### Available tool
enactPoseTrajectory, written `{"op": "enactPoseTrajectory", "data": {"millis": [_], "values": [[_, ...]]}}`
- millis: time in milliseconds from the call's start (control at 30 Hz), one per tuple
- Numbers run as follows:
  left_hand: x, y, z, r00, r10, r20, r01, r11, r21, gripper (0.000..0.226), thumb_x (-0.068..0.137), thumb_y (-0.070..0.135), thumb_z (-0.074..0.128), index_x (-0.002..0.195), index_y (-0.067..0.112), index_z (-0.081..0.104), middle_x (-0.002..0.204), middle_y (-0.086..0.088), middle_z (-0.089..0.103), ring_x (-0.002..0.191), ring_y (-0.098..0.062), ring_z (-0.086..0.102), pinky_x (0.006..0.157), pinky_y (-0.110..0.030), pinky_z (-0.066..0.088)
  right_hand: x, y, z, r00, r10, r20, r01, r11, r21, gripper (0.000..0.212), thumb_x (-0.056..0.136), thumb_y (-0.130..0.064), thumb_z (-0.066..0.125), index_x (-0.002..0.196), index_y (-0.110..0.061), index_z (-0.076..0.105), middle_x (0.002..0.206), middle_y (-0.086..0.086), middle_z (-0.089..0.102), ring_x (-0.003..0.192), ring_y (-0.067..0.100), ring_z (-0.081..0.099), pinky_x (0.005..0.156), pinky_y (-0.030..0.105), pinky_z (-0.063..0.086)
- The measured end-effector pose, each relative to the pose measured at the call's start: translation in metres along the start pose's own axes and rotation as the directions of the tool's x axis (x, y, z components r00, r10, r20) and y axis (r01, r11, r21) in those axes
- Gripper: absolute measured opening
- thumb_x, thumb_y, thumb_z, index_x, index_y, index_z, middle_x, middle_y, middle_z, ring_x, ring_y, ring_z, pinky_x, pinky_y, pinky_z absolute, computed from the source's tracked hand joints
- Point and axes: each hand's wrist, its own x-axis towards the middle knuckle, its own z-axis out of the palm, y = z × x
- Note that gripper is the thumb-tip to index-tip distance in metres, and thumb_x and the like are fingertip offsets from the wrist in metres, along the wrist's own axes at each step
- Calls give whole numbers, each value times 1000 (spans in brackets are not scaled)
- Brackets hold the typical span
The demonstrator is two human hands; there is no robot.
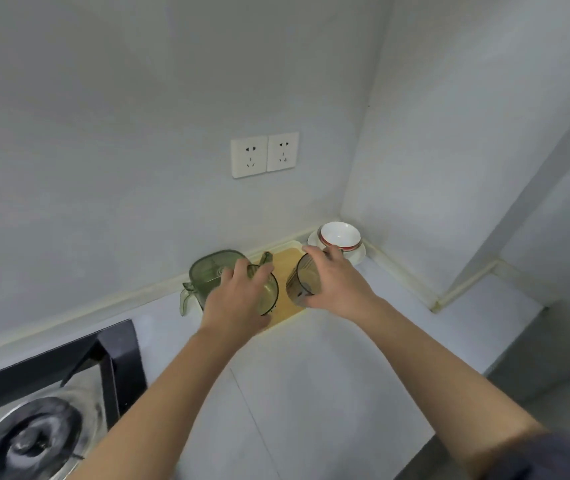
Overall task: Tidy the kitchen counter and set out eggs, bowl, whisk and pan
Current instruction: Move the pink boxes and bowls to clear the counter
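Observation:
Both my hands reach to the back of the grey counter (311,368). My left hand (238,296) grips a green-tinted glass cup (269,295) that stands on a wooden tray (285,263). My right hand (335,282) holds a smoky grey glass cup (302,280), tilted over the same tray. A green plastic pitcher (207,275) with a lid and handle stands just left of the tray. In the corner a white bowl (340,234) with a red band rests on a white plate (358,256). No eggs, whisk or pan are in view.
A black gas stove (51,393) with a metal burner fills the lower left. Two white wall sockets (264,154) sit above the tray. The counter ends at a wall corner on the right, with a step in its front edge.

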Motion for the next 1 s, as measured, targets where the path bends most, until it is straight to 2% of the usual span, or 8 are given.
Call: {"op": "enactPoseTrajectory", "data": {"millis": [133,367,600,700,833,1000], "values": [[69,11,14,1000,17,14,-17,1000,22,81,76,41,73,140,32,24,130,-5,31,118,-27,38,77,-37,55,61,29,-8,999,-15,35,17,999,-37,91,69,-32,78,143,-29,27,130,9,33,114,30,44,82,36,47],[160,3,43,997,6,77,-7,1000,10,82,71,31,76,136,31,27,125,-6,31,113,-28,39,79,-37,51,137,65,4,994,-3,112,17,992,-121,90,64,-32,76,139,-28,27,122,5,33,91,24,54,69,37,53],[219,-6,85,975,-21,223,24,1000,-12,100,70,34,77,146,17,14,133,-6,31,122,-30,36,93,-42,48,197,92,41,976,-10,220,56,978,-202,86,70,-43,74,141,-27,27,128,5,38,109,28,52,80,40,52],[229,-14,99,963,-23,269,22,1000,6,95,71,36,77,143,12,21,133,-6,30,122,-29,36,94,-41,48,213,92,57,967,-31,255,88,973,-214,84,71,-41,73,140,-23,28,128,7,38,110,31,51,80,40,51],[239,-28,111,946,-19,324,15,1000,15,90,70,36,77,140,13,25,130,-6,31,118,-27,37,89,-39,50,233,94,74,951,-72,300,136,971,-198,84,72,-39,74,141,-21,28,129,9,37,109,33,50,81,40,51],[251,-42,125,926,-4,377,14,1000,-25,99,71,30,77,147,20,15,141,-5,24,126,-28,34,95,-40,47,249,99,89,938,-96,334,162,971,-178,84,73,-39,73,141,-20,28,132,10,38,113,33,50,87,41,51]]}}
